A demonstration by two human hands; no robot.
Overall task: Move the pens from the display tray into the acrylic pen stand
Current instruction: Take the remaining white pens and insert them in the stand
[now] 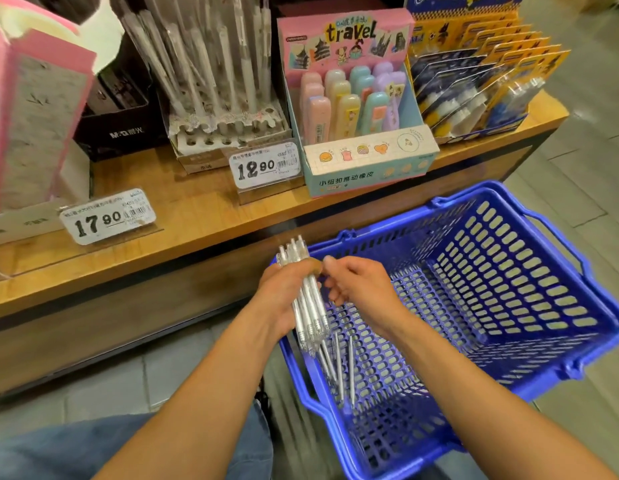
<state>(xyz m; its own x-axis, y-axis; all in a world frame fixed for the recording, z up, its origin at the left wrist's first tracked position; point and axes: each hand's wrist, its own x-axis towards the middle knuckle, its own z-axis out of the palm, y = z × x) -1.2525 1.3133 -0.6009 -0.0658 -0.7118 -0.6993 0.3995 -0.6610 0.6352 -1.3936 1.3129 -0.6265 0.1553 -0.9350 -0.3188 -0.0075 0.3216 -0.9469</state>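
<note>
Clear plastic w/ whitish barrels: a bundle of pens (pixel 310 299) is held in the left hand (pixel 284 296), fingers curled round its middle, caps toward 12 o'clock, tips toward 6. The right hand (pixel 360 285) is just beside the bundle at 3 o'clock, fingers bent toward the pens; whether one is actually pinched can't be told. A few loose pens (pixel 339 368) lie on the floor of the blue basket (pixel 509 382), at approx. 5 o'clock from the bundle.

Handling, as judged: pens are light, stiff, smooth, prob. slippery against each other, so a bundle gripped mid-barrel is likely to fan or shed one. A single pen is best taken near the cap end, where clips give purchase. Not fragile, though tips and clips could be snagged by the basket's slotted mesh.

The pen stand (pixel 228 126) sits on the wooden shelf (pixel 183 216) at 11 o'clock: clear walls, a perforated insert w/ round holes, front rows empty, back rows filled w/ upright pens. Each barrel must be fed tip-down into one hole.
</note>
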